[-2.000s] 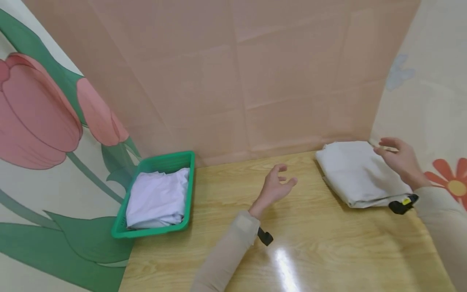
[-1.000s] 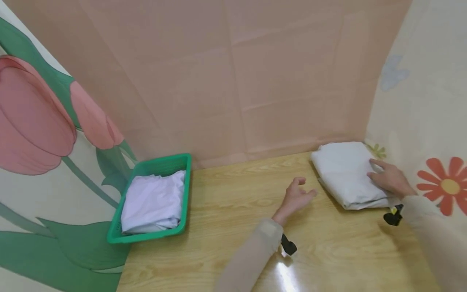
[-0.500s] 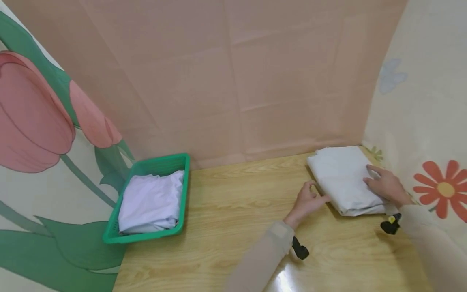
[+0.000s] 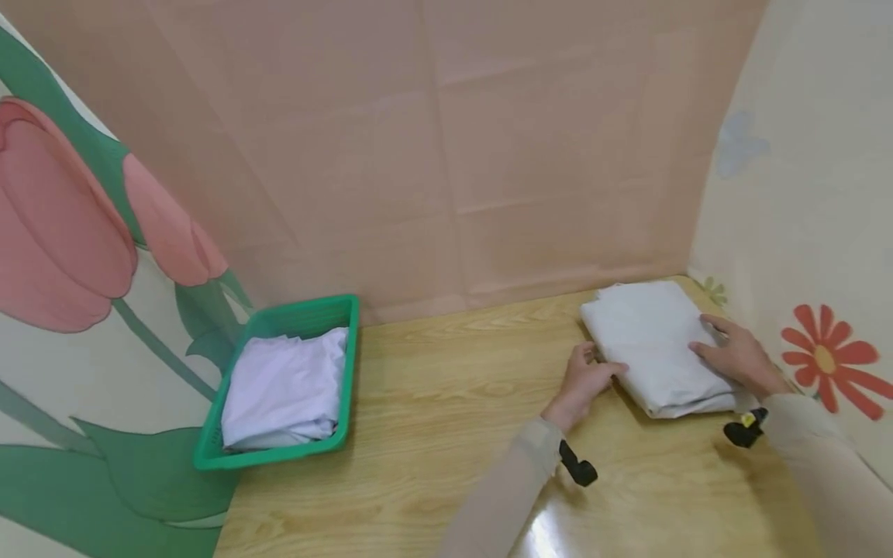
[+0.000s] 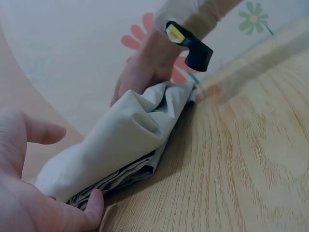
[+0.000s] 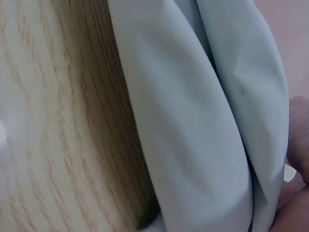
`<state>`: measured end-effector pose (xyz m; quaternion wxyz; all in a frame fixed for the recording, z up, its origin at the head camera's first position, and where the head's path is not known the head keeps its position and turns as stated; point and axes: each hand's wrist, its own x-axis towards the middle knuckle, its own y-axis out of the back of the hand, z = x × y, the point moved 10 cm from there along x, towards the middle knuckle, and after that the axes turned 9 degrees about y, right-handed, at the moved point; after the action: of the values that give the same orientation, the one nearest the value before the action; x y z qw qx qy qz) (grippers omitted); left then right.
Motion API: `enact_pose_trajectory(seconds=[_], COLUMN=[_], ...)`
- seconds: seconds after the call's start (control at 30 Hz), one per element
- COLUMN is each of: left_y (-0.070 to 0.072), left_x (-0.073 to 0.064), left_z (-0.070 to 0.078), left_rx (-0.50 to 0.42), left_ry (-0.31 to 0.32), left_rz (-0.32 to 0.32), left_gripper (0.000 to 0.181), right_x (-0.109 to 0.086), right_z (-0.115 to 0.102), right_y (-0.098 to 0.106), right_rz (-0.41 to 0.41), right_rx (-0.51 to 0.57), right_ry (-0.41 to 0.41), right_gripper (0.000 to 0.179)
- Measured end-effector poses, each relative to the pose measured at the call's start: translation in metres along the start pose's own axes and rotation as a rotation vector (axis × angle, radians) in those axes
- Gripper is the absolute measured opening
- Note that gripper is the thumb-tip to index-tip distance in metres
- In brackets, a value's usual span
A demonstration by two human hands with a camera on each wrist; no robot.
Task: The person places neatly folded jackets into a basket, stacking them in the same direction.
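A folded off-white cloth, thick with several layers, lies at the table's back right. My left hand is at its left side, thumb at the lower layers and the other fingers apart from the thumb. In the left wrist view, the left thumb touches the dark lower layers of the stack. Across from it, my right hand grips the cloth's right side, its thumb on top. The cloth bunches up near that hand in the left wrist view. The right hand's lower fingers are hidden in the head view.
A green plastic basket holding a folded pale lilac cloth stands at the table's left. The wooden table meets a pinkish-brown hanging sheet behind and a flower-painted wall at right.
My left hand has moved right to the cloth's left side. The right hand has come down onto the cloth's right side. The head view has shifted slightly.
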<state>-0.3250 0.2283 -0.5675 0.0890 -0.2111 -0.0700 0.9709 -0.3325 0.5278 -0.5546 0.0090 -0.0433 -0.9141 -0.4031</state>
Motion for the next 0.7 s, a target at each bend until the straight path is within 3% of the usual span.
enact_pose_trajectory(seconds=[0.07, 0.2, 0.5, 0.7], left_y=[0.0, -0.001, -0.003, -0.006], left_x=[0.0, -0.002, -0.007, -0.007], left_z=[0.0, 0.002, 0.008, 0.012], left_rx=[-0.056, -0.062, 0.074, 0.12], left_ry=[0.006, 0.01, 0.033, 0.023], left_rz=[0.002, -0.01, -0.084, -0.14], left_gripper=[0.065, 0.06, 0.055, 0.054], right_x=[0.0, -0.002, -0.004, -0.004], right_z=[-0.001, -0.001, -0.003, 0.0], right_y=[0.0, 0.0, 0.001, 0.005], right_rz=[-0.011, -0.065, -0.22, -0.253], right_rx=[0.001, 0.032, 0.028, 0.06], right_ry=[0.003, -0.024, -0.046, -0.043], right_gripper=[0.087, 0.094, 0.11, 0.11])
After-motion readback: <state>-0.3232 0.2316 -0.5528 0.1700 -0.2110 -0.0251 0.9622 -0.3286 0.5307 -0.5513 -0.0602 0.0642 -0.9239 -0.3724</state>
